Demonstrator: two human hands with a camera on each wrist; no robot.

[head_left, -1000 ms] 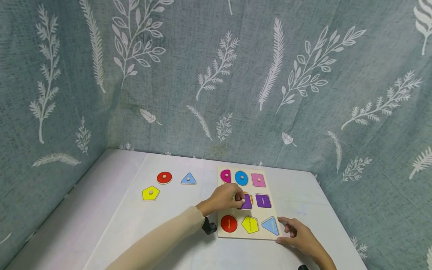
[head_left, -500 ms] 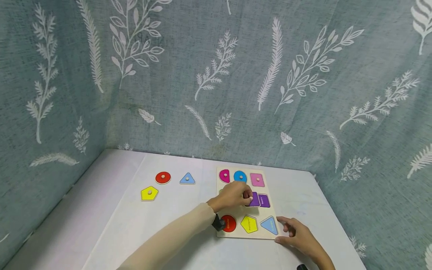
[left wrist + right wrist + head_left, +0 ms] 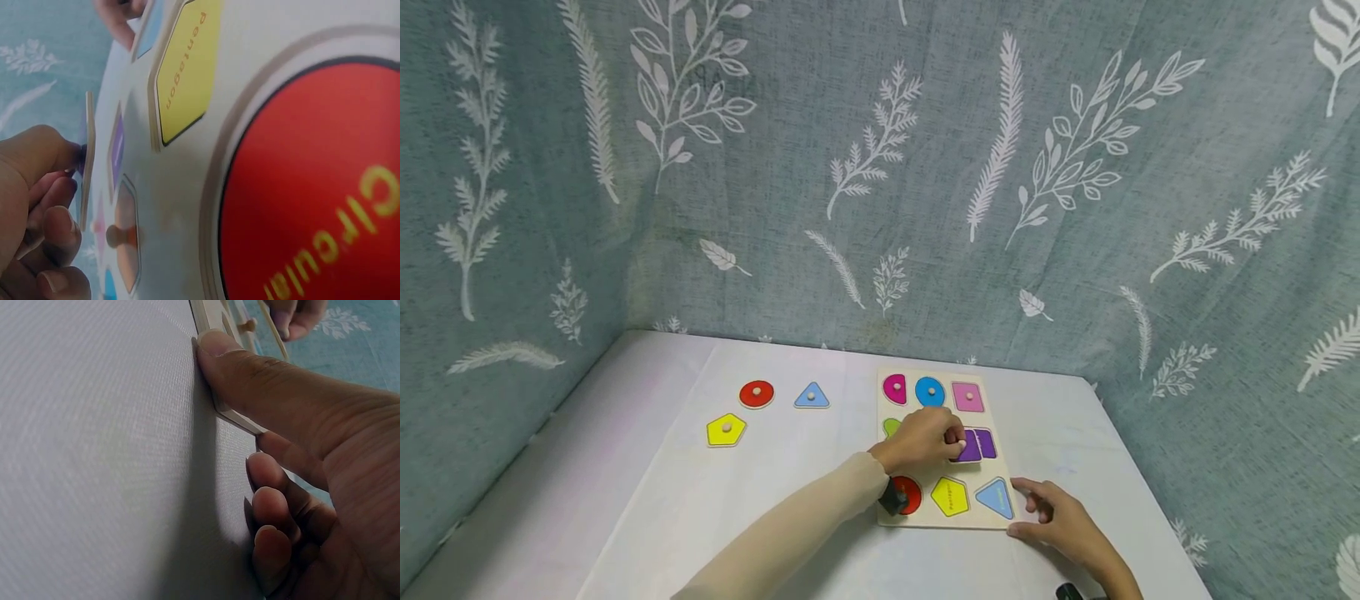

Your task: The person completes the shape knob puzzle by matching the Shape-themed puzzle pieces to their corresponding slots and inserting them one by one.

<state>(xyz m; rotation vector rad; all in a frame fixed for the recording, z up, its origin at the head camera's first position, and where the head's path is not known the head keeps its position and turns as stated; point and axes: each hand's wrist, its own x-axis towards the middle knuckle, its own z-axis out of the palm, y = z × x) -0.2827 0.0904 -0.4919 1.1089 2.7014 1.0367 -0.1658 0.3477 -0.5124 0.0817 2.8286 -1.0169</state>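
Observation:
In the head view my left hand (image 3: 921, 439) pinches the knob of a purple square puzzle piece (image 3: 970, 447) over the wooden shape board (image 3: 996, 468). Seen from the left wrist, that piece (image 3: 89, 169) is tilted on edge and apart from the board. It partly overlaps the purple square recess (image 3: 989, 443) in the head view. My right hand (image 3: 1063, 518) holds the board's near right corner, thumb on the near edge and index finger along the right side. The right wrist view shows its thumb (image 3: 250, 378) against the board's edge.
Left of the board lie a red circle piece (image 3: 756, 394), a light blue triangle piece (image 3: 812, 397) and a yellow pentagon piece (image 3: 726, 430). Bare recesses for those shapes line the board's near row. Knobbed pieces, including a pink square (image 3: 967, 397), fill the far row. Patterned cloth hangs behind.
My left hand has carried the purple square piece to the right across the board, to its overlap with the square recess. My right hand stays at the corner.

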